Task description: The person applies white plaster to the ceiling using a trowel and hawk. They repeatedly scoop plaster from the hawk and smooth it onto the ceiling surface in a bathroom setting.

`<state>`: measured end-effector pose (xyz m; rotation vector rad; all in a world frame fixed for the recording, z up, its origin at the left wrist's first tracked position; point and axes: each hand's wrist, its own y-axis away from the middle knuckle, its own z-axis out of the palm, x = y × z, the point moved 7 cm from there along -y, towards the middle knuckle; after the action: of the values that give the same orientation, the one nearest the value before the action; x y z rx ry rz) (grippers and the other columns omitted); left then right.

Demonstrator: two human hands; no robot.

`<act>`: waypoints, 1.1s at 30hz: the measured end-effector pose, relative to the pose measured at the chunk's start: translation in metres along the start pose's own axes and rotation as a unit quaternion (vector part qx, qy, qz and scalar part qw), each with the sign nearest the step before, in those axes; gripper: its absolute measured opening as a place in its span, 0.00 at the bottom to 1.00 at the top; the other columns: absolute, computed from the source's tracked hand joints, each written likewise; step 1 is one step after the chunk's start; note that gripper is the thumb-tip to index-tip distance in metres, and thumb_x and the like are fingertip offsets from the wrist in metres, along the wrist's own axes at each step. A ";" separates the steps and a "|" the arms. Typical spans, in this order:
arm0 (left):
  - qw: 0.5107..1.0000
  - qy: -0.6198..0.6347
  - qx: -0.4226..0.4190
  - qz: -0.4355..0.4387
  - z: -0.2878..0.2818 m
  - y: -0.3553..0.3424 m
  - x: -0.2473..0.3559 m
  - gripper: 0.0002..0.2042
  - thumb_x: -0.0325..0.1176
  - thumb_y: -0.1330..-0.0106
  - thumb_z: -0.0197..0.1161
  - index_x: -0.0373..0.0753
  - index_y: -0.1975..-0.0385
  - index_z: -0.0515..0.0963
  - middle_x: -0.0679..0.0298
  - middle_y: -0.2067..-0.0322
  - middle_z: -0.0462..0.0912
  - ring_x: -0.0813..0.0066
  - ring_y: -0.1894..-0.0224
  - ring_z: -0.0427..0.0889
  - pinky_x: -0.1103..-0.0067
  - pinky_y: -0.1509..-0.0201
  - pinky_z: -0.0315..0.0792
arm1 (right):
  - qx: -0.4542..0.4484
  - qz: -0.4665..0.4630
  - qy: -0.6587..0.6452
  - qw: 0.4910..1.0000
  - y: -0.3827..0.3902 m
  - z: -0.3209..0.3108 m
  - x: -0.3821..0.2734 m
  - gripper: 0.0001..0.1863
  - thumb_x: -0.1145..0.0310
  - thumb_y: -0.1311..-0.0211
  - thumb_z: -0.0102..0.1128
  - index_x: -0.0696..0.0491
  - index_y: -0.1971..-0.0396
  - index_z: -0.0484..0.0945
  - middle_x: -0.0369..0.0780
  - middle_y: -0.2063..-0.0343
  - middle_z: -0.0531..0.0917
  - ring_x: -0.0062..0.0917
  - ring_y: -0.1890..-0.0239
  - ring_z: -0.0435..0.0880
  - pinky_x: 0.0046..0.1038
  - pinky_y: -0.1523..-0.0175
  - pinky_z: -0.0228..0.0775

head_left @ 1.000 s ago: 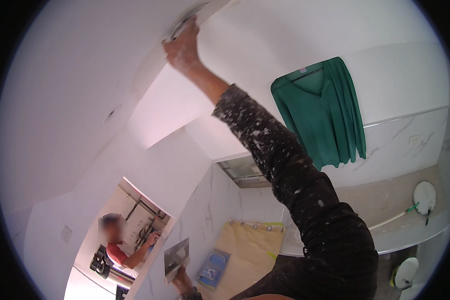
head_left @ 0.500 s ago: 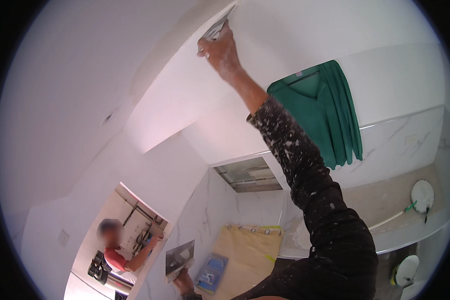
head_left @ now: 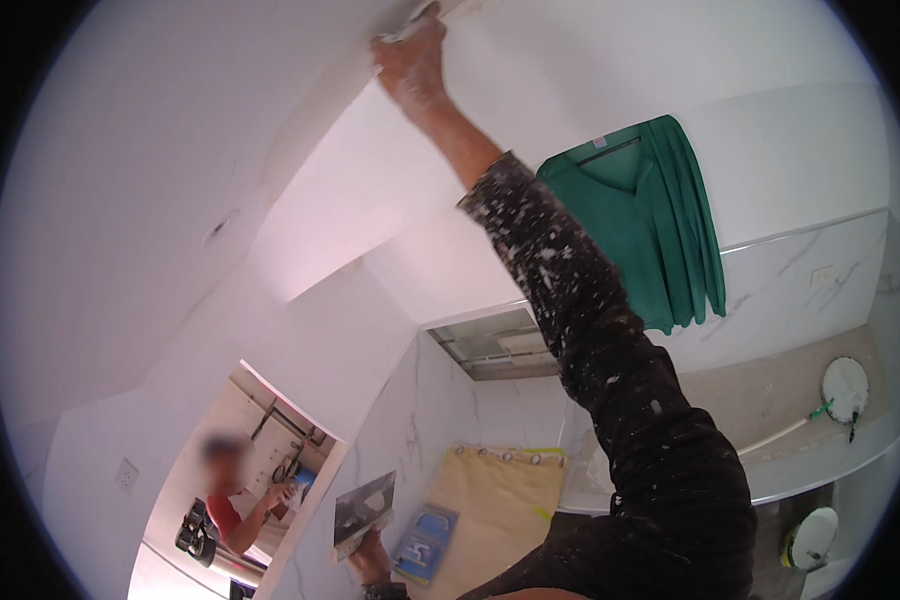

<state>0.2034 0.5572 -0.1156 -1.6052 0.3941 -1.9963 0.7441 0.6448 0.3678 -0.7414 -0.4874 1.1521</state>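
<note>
Steel blade [head_left: 364, 506] in closed left hand [head_left: 371, 556] — right hand [head_left: 411, 76], tight around a flat tool [head_left: 409, 28], farther left than just before

Own hands [head_left: 412, 75]: 2
Flat-bladed tool [head_left: 364, 505]: 2, one per hand
Other person [head_left: 228, 520]: 1
Green garment [head_left: 665, 235]: 1
White round top [head_left: 845, 385]: 2
Wall socket [head_left: 127, 476]: 2
Blue package [head_left: 427, 542]: 1
Beige sheet [head_left: 495, 505]: 1
Sheet rings [head_left: 510, 454]: several, too small to count
Framed opening [head_left: 490, 345]: 1

Left hand [head_left: 372, 560] holds 1 scraper [head_left: 364, 508], right hand [head_left: 412, 75] 1 tool [head_left: 408, 26] overhead.
</note>
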 end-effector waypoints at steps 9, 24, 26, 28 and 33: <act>0.990 -0.142 -0.006 0.001 -0.003 -0.008 -0.012 0.23 0.17 0.43 0.62 0.31 0.45 0.70 0.60 0.51 0.78 0.67 0.51 0.76 0.75 0.45 0.69 | -0.123 0.038 0.029 0.991 0.112 0.005 -0.053 0.40 0.80 0.43 0.53 0.66 0.33 0.43 0.56 0.43 0.63 0.42 0.45 0.71 0.38 0.40 0.67; 0.993 -0.076 0.004 -0.087 -0.088 0.007 -0.068 0.23 0.16 0.42 0.59 0.30 0.44 0.68 0.58 0.48 0.76 0.67 0.47 0.75 0.73 0.42 0.69 | -0.075 0.092 -0.162 0.980 0.026 0.010 0.112 0.22 0.57 0.38 0.60 0.56 0.51 0.73 0.43 0.52 0.79 0.29 0.50 0.75 0.29 0.45 0.67; 0.994 -0.050 0.018 -0.100 -0.088 0.008 -0.068 0.24 0.16 0.42 0.59 0.30 0.43 0.68 0.58 0.48 0.76 0.66 0.47 0.75 0.73 0.42 0.69 | -0.104 0.036 -0.003 0.994 0.018 0.016 0.112 0.18 0.62 0.34 0.55 0.52 0.47 0.72 0.43 0.50 0.78 0.33 0.48 0.74 0.39 0.43 0.65; 0.994 -0.048 0.012 -0.098 -0.084 0.008 -0.065 0.24 0.16 0.41 0.59 0.30 0.43 0.68 0.58 0.47 0.76 0.67 0.47 0.74 0.72 0.41 0.69 | -0.128 -0.059 0.099 0.985 0.011 0.019 0.105 0.20 0.69 0.38 0.58 0.54 0.47 0.67 0.43 0.53 0.77 0.32 0.53 0.76 0.38 0.48 0.71; 0.994 -0.060 -0.028 -0.089 -0.078 0.008 -0.058 0.24 0.17 0.41 0.59 0.31 0.42 0.67 0.58 0.46 0.75 0.67 0.46 0.74 0.72 0.41 0.69 | -0.171 0.019 0.002 0.985 0.005 0.023 0.109 0.23 0.64 0.36 0.58 0.40 0.41 0.67 0.46 0.46 0.75 0.40 0.44 0.73 0.48 0.47 0.67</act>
<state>0.1381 0.5756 -0.1857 -1.8429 0.2721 -2.0196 0.7632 0.7542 0.3767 -1.0527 -0.6814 1.1139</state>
